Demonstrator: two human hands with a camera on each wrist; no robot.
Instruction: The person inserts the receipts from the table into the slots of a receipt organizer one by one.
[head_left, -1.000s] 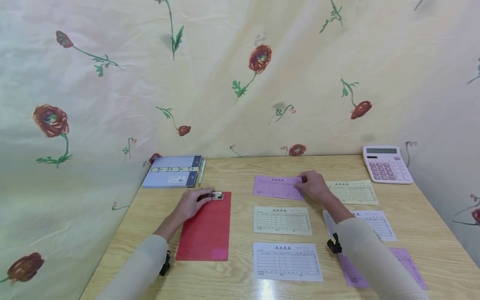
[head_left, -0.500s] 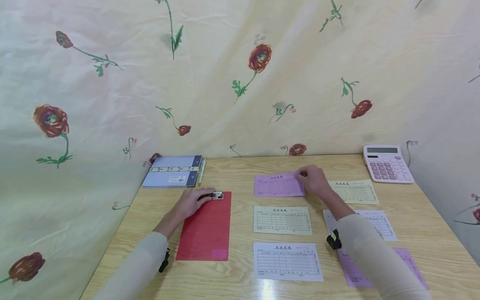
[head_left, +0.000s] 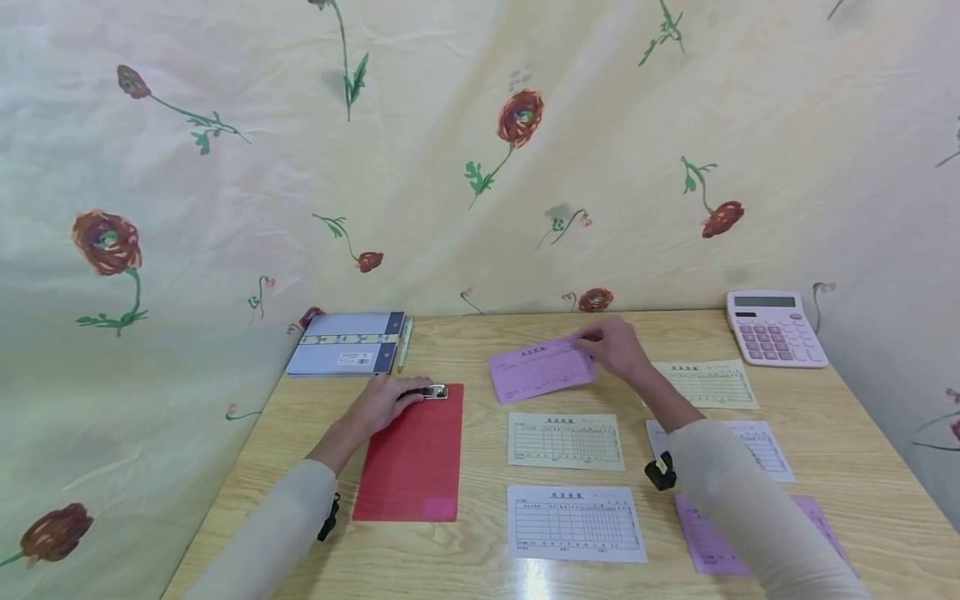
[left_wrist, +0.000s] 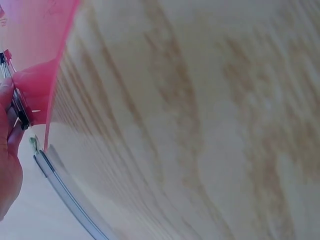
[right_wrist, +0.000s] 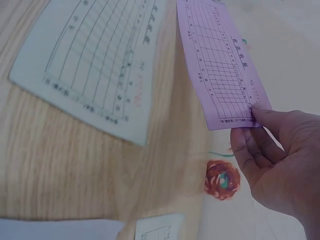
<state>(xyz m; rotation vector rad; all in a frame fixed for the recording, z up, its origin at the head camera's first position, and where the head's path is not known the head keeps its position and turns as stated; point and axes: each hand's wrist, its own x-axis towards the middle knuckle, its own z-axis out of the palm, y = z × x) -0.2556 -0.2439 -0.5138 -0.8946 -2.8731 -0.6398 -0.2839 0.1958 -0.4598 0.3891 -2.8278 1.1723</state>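
The right hand pinches the purple slip at its near short end, thumb over the printed face and fingertips behind, the gap closed to the paper's thickness. In the head view, the slip reaches out between eight and nine o'clock from that hand, tilted and seemingly lifted off the bench. It should handle as near weightless and limp, quick to crease or tear; a light hold by a short end or corner looks enough, though its far end may droop.

At seven o'clock from the right hand lies a cream slip, with a white slip beyond. At three o'clock sits the calculator.

Farther off, between eight and nine, the left hand grips the metal clip of the red clipboard, whose board lies toward five o'clock from it, probably stiff and smooth.
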